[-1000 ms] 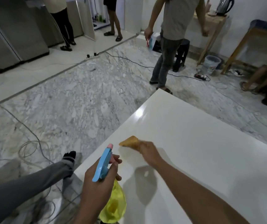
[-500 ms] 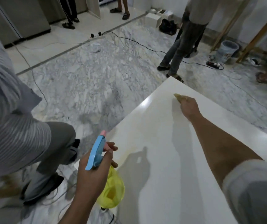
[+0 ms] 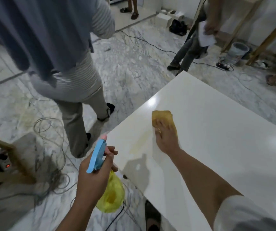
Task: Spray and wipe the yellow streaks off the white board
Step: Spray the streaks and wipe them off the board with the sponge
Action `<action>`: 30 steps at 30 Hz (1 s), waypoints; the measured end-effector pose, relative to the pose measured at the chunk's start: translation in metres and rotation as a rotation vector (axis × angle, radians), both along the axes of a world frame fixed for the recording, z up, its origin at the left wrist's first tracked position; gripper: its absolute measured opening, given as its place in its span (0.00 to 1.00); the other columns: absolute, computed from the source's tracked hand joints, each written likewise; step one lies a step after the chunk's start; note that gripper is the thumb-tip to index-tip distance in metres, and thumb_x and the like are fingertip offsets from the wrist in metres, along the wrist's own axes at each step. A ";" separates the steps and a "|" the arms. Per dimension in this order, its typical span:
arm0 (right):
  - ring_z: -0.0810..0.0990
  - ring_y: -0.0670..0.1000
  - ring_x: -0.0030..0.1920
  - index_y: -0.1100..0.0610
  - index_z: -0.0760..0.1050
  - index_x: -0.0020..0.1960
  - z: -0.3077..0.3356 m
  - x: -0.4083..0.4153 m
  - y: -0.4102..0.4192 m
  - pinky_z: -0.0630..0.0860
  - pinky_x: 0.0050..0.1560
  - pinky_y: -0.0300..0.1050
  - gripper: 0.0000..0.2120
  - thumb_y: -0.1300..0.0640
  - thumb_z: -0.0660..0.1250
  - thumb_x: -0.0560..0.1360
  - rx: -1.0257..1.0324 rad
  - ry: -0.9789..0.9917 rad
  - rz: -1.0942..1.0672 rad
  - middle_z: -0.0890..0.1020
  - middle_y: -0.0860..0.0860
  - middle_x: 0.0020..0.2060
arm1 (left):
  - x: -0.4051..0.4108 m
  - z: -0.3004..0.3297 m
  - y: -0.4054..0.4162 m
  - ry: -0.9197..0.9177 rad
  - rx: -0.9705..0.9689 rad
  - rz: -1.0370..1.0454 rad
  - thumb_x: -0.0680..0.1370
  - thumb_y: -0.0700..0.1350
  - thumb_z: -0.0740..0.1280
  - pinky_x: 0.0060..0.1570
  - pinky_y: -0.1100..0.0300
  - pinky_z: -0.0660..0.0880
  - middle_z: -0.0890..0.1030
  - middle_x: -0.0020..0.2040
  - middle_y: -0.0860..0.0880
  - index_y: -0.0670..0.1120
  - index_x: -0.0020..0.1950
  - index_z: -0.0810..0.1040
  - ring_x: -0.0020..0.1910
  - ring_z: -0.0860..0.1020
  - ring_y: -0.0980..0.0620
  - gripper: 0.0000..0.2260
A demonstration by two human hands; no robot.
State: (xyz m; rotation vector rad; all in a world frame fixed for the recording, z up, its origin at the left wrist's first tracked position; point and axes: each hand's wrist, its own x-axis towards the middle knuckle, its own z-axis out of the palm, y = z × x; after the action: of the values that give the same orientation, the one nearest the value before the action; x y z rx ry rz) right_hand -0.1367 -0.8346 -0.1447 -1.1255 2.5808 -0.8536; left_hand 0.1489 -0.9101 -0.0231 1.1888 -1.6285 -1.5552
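Head view. The board is a smooth, glossy white slab, rectangular, its long axis running from the near right toward a far corner at upper centre; a bright glare spot sits near its left edge. Faint yellow streaks smear the board close to that left edge, a pale elongated patch slanting up toward the right.

Just right of the streaks, the right hand lies flat with fingers spread and straight, pressing a sponge onto the board. The sponge is ochre yellow, roughly rectangular and porous-looking, its long axis pointing away along the board; its far end shows beyond the fingertips.

Off the board's left edge, the left hand is curled around a spray bottle, fingers wrapped at the trigger. The bottle has a light blue plastic spray head with a pink nozzle tip aimed up and away, toward the streaks, and a translucent yellow body hanging below the hand. No label or writing can be read on it.

Left of the board, a person in a striped grey shirt stands on the veined grey-white marble floor, among loose cables.
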 end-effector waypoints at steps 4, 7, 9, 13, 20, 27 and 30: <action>0.69 0.53 0.77 0.55 0.77 0.71 -0.006 0.058 0.005 0.55 0.79 0.58 0.25 0.49 0.51 0.81 -0.008 0.014 0.108 0.75 0.52 0.74 | 0.042 -0.010 0.015 -0.031 -0.005 -0.016 0.83 0.36 0.70 0.39 0.52 0.83 0.88 0.53 0.46 0.44 0.52 0.82 0.35 0.87 0.43 0.04; 0.62 0.48 0.79 0.52 0.75 0.72 -0.005 0.096 0.010 0.48 0.81 0.55 0.23 0.52 0.53 0.81 -0.023 -0.017 0.208 0.72 0.48 0.76 | 0.060 -0.016 0.023 -0.040 0.006 -0.018 0.84 0.36 0.70 0.40 0.47 0.82 0.88 0.52 0.47 0.45 0.52 0.83 0.33 0.86 0.43 0.05; 0.59 0.47 0.80 0.50 0.73 0.73 -0.007 0.119 0.018 0.47 0.82 0.55 0.25 0.49 0.50 0.81 0.001 -0.026 0.266 0.70 0.47 0.77 | 0.070 -0.019 0.027 -0.031 0.011 -0.020 0.84 0.36 0.70 0.40 0.47 0.83 0.88 0.52 0.47 0.49 0.49 0.83 0.34 0.86 0.42 0.09; 0.57 0.45 0.81 0.49 0.72 0.75 -0.007 0.156 0.028 0.45 0.82 0.55 0.27 0.47 0.47 0.81 0.036 -0.068 0.339 0.68 0.46 0.78 | 0.076 -0.017 0.033 -0.011 0.041 0.015 0.81 0.42 0.72 0.43 0.40 0.84 0.88 0.52 0.47 0.49 0.48 0.82 0.34 0.86 0.42 0.03; 0.70 0.46 0.72 0.55 0.73 0.73 0.038 0.177 0.034 0.62 0.76 0.49 0.22 0.49 0.51 0.85 0.143 -0.377 0.319 0.77 0.50 0.71 | 0.057 -0.003 0.036 -0.034 0.045 -0.001 0.77 0.48 0.70 0.48 0.31 0.84 0.89 0.52 0.48 0.48 0.53 0.84 0.35 0.87 0.42 0.08; 0.82 0.63 0.61 0.68 0.79 0.64 0.077 0.085 0.032 0.76 0.66 0.57 0.26 0.48 0.62 0.78 -0.337 -1.582 -0.267 0.82 0.65 0.62 | 0.024 0.001 0.022 -0.079 0.042 0.011 0.84 0.36 0.68 0.39 0.56 0.83 0.89 0.51 0.47 0.47 0.51 0.83 0.36 0.87 0.42 0.08; 0.82 0.66 0.62 0.67 0.77 0.68 0.103 0.006 0.036 0.82 0.56 0.65 0.27 0.49 0.52 0.84 -0.543 -1.698 -0.389 0.80 0.66 0.65 | 0.004 0.003 0.013 -0.035 0.066 0.019 0.84 0.36 0.68 0.43 0.45 0.84 0.89 0.51 0.50 0.49 0.52 0.84 0.35 0.86 0.46 0.09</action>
State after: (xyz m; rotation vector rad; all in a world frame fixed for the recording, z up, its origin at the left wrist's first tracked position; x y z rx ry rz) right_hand -0.1311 -0.7985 -0.0422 0.2425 1.0755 -1.5971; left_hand 0.1525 -0.8967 -0.0203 1.2686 -1.5947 -1.5952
